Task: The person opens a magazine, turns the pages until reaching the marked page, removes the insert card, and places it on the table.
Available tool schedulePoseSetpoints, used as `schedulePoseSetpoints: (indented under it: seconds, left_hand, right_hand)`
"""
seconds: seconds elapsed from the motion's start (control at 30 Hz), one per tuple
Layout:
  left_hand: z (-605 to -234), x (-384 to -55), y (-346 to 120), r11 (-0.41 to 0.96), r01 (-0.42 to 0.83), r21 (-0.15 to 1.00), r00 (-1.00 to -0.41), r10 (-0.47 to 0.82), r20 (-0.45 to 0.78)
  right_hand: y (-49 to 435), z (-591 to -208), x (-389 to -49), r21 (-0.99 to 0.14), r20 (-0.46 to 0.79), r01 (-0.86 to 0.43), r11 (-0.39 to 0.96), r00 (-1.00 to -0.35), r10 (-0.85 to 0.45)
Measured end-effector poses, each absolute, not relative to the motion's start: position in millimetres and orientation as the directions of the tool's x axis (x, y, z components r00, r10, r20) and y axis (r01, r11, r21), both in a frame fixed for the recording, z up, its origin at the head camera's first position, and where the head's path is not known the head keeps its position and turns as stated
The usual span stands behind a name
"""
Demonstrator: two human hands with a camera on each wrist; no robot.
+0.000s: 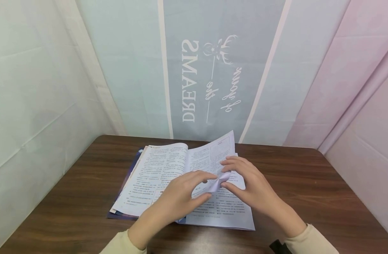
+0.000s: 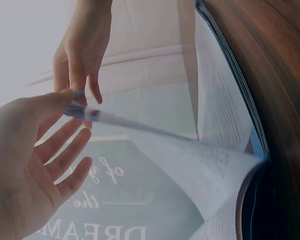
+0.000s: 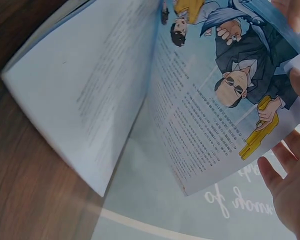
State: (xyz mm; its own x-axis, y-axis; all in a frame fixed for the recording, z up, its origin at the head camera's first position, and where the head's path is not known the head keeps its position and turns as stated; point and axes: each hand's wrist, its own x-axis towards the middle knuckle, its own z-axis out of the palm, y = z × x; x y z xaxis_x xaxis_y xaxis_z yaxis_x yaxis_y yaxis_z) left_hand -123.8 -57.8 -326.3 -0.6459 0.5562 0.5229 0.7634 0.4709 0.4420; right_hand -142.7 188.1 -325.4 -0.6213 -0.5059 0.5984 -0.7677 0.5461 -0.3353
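Note:
An open magazine (image 1: 149,176) lies in front of me, with one right-hand page (image 1: 201,155) lifted and bent up at its near edge. My left hand (image 1: 178,192) pinches that edge between thumb and fingers; in the left wrist view the left hand (image 2: 25,150) has its thumb over the edge and other fingers spread behind. Facing it, my right hand (image 1: 255,183) curls thumb and fingers round the same page's outer edge. On the page's underside, in the right wrist view, a printed picture of a man in sunglasses (image 3: 235,85) shows beside the right hand (image 3: 292,180).
The magazine rests on a dark brown wooden table (image 1: 302,183). Behind the table hangs a pale curtain (image 1: 219,88) with mirrored lettering, and more cloth hangs at both sides. A small black object (image 1: 279,247) is by the right sleeve (image 1: 311,241).

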Motion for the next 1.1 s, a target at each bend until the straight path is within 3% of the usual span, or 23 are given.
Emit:
schedulePoseSetpoints:
  seconds: [0.5, 0.7, 0.83, 1.1]
  left_hand:
    - [-330, -116, -51, 0.513, 0.714, 0.476, -0.696, 0.448, 0.561]
    - [-331, -117, -54, 0.541, 0.686, 0.486, -0.718, 0.399, 0.57]
    - [-332, -117, -59, 0.569, 0.665, 0.484, -0.734, 0.377, 0.565]
    - [-330, -117, -82, 0.676, 0.519, 0.523, -0.841, 0.291, 0.457]
  right_hand:
    - [186, -326, -135, -0.289, 0.648, -0.763, 0.578, -0.6, -0.469]
    - [194, -325, -129, -0.322, 0.689, -0.763, 0.561, -0.595, -0.413]
    - [201, -325, -124, -0.358, 0.673, -0.743, 0.565, -0.625, -0.395]
    - [217, -325, -119, -0.377, 0.597, -0.715, 0.589, -0.674, -0.436]
